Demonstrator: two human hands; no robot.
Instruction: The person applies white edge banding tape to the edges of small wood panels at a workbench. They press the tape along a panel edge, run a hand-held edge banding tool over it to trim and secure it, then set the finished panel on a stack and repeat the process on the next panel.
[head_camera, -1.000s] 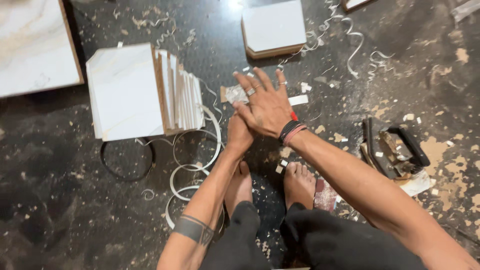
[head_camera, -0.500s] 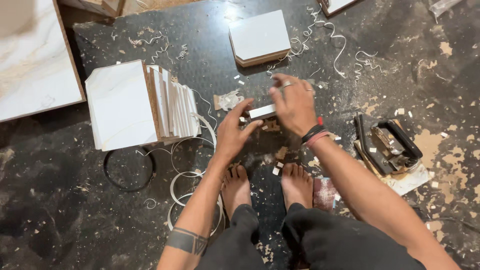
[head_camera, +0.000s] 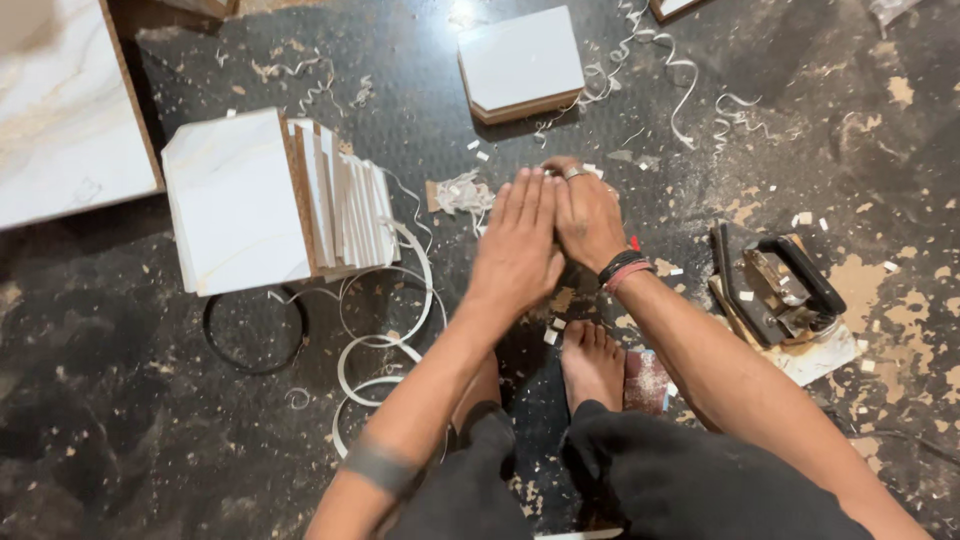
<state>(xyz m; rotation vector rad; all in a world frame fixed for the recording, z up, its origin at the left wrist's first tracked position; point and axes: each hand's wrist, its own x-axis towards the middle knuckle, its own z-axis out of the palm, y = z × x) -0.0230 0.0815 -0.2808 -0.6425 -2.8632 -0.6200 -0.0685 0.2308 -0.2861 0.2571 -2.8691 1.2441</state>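
Observation:
I squat on a dark, littered floor with both hands together in front of my bare feet (head_camera: 592, 362). My left hand (head_camera: 520, 245) lies flat, palm down, fingers straight and side by side. My right hand (head_camera: 590, 215), with a ring and wristbands, is pressed against it, fingers curled down to the floor. Whatever is beneath the hands is hidden. A crumpled pale scrap (head_camera: 460, 190) lies just left of the fingertips. A stack of white-faced boards (head_camera: 240, 200), with several thin pieces leaning on its right side, sits further left.
A small white-faced block (head_camera: 520, 60) lies beyond the hands, and a large white panel (head_camera: 60, 100) is at far left. A black-handled hand tool (head_camera: 780, 290) rests on a scrap at right. White edge-band coils (head_camera: 385, 335) and a black ring (head_camera: 255, 330) lie by my left knee, amid shavings.
Half a second ago a small white piece was held between both hands. The left hand has since flattened over that spot, the right closed in beside it, and the piece is no longer visible.

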